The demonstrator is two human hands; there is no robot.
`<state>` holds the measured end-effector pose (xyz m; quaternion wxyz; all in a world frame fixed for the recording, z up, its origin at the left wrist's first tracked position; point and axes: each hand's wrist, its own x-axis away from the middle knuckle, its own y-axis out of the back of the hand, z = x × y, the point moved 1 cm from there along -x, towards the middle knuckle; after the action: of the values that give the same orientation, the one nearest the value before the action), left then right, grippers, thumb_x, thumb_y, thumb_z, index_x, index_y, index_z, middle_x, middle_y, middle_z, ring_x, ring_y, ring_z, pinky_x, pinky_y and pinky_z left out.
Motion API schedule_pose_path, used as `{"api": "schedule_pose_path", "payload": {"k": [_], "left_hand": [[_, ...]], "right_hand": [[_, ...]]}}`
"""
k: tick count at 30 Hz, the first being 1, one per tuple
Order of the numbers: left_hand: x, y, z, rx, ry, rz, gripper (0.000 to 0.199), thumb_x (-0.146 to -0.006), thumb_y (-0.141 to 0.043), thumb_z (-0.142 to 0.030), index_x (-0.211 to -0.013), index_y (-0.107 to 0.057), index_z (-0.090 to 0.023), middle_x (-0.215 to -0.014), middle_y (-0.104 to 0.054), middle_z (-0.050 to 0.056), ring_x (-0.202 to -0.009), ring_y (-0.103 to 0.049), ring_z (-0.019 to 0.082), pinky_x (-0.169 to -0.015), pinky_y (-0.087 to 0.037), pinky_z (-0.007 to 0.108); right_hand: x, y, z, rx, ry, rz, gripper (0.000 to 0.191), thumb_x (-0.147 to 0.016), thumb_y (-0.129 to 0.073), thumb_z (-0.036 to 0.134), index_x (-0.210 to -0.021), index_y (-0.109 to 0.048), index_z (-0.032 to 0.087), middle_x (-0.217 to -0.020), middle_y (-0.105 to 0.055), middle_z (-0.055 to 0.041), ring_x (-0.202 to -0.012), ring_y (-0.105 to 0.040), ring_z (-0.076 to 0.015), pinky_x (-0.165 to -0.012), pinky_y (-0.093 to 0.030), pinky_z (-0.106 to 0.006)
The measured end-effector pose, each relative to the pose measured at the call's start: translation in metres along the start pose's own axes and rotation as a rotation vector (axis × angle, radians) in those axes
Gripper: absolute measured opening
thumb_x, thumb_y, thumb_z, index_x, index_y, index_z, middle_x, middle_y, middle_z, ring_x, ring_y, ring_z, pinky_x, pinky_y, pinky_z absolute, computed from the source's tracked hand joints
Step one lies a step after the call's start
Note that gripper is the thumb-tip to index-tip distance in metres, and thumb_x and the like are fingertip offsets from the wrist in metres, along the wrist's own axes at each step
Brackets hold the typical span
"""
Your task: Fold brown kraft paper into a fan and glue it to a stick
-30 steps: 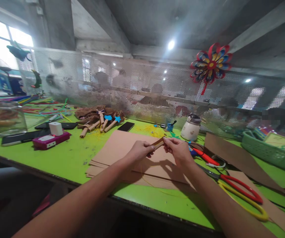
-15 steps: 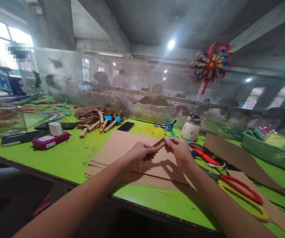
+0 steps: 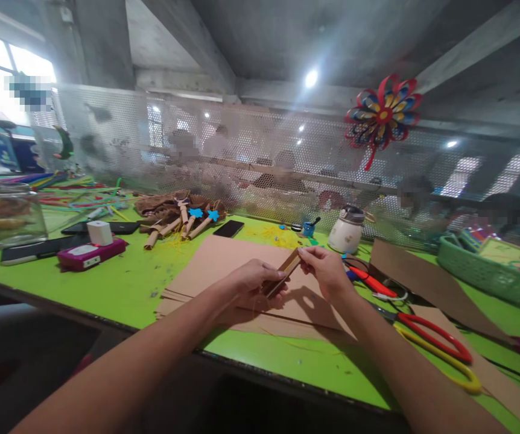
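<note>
A narrow folded strip of brown paper [image 3: 287, 270] is held between both hands, slanting up to the right. My left hand [image 3: 260, 280] is closed round its lower end, with the thumb lying on top. At the upper end my right hand [image 3: 321, 268] pinches the strip's tip between thumb and fingers. Beneath them lies a stack of brown paper sheets [image 3: 215, 271] on the green table [image 3: 124, 289]. Thin yellow strands rest by the stack's near edge.
Scissors [image 3: 441, 343] with red and yellow handles lie right of my right forearm. Behind are a white pot [image 3: 345, 232], a black phone [image 3: 228, 228] and rolled paper pieces [image 3: 164, 234]. A purple box [image 3: 90, 253] and glass jar [image 3: 11, 214] stand left; a green basket [image 3: 490, 271] right.
The strip is tilted more steeply, and more of its lower part shows by my left hand. Both hands keep their hold. The whole view has shifted slightly.
</note>
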<state>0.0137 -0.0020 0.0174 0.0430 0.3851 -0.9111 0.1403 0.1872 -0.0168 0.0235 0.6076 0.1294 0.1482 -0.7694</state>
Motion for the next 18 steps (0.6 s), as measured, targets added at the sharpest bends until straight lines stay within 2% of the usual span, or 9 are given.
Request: {"api": "schedule_pose_path", "payload": {"k": [5,12,18], "left_hand": [[-0.001,0.002,0.002,-0.075,0.013,0.050,0.018,-0.072,-0.064,-0.026,-0.075,-0.066,-0.008,-0.071,-0.064,0.008,-0.063,-0.059,0.015,-0.064,-0.044,0.030],[0.003,-0.009,0.005,-0.144,-0.049,-0.094,0.017,-0.072,-0.063,-0.028,-0.073,-0.065,-0.011,-0.060,-0.059,0.002,-0.056,-0.053,0.011,-0.056,-0.040,0.025],[0.005,-0.014,0.003,-0.159,-0.090,-0.132,0.017,-0.073,-0.062,-0.028,-0.072,-0.063,-0.011,-0.060,-0.057,0.001,-0.054,-0.050,0.010,-0.056,-0.039,0.024]], "right_hand": [[-0.001,0.003,-0.001,0.009,-0.022,0.007,0.022,-0.061,-0.072,0.034,-0.063,-0.063,0.014,-0.051,-0.054,0.0020,-0.044,-0.044,-0.0087,-0.044,-0.033,-0.024],[-0.002,0.005,-0.009,0.051,-0.039,0.003,0.022,-0.064,-0.069,0.032,-0.058,-0.060,0.013,-0.047,-0.051,0.0025,-0.042,-0.042,-0.0082,-0.042,-0.031,-0.023],[-0.003,0.004,-0.008,0.020,-0.035,-0.024,0.023,-0.063,-0.069,0.034,-0.061,-0.060,0.014,-0.049,-0.051,0.0031,-0.043,-0.043,-0.0078,-0.043,-0.032,-0.023]]}}
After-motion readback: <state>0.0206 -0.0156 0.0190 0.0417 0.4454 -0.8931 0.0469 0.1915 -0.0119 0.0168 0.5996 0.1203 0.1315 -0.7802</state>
